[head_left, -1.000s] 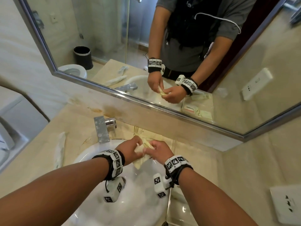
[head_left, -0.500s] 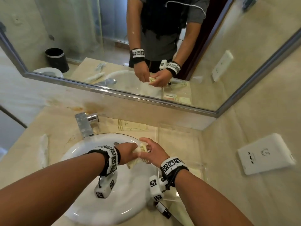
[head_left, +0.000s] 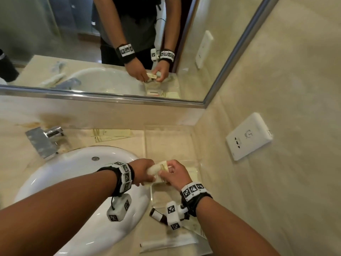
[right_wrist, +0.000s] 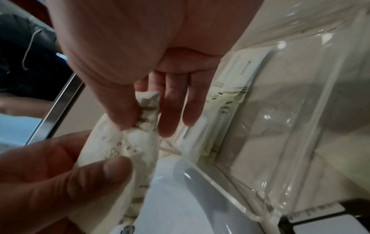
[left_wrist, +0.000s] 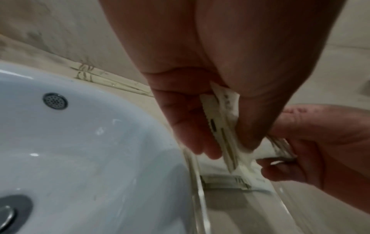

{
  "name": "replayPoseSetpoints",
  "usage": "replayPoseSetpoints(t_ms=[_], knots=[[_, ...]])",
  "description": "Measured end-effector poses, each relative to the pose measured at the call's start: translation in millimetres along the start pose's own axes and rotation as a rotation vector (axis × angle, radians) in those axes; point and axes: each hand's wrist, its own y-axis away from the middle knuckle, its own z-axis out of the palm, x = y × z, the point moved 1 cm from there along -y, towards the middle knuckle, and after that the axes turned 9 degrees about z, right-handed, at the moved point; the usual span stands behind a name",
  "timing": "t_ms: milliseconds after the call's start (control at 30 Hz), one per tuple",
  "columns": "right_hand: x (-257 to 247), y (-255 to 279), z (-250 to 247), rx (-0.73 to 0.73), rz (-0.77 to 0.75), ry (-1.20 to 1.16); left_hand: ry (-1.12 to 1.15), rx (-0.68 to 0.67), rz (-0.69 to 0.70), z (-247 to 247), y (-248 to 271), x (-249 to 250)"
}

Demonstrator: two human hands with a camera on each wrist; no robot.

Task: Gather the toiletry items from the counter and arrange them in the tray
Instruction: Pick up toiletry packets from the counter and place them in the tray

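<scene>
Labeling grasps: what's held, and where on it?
Both hands pinch cream paper-wrapped sachets: left hand at the left end, right hand at the right end.

No lettering is clear enough to read. The packet [head_left: 160,168] and the packets [head_left: 110,134] by the wall bear blurred gold print, the wristbands [head_left: 192,189] only black-and-white square codes, the socket [head_left: 248,136] a faint symbol.

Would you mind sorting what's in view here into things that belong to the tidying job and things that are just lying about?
Part of the job:
- cream packet, held by left hand and right hand
- clear tray
- packets behind the basin
- dark bottle
- white sachet

Just there:
- tap
- basin
- wall socket
- mirror
</scene>
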Motion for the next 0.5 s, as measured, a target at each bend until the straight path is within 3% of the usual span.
replayPoseSetpoints(t_ms=[100, 233, 333, 500], knots=[[12.7, 2.9, -14.0, 0.008, 0.002, 0.003, 0.009, -0.005, 0.014, 8.8, -14.3, 13.3], [29.1, -1.5, -40.1, 0.231, 0.034, 0.019, -0.182, 0.059, 0.044, 17.2, -36.1, 28.1], [43.1, -7.5, -63.1, 0.394, 0.165, -0.043, -0.202, 0.100, 0.037, 24.2, -51.0, 31.9], [57.4, -16.0, -80.9, 0.437, 0.305, -0.076, -0.431, 0.021, 0.106, 38.5, -65.9, 41.5]])
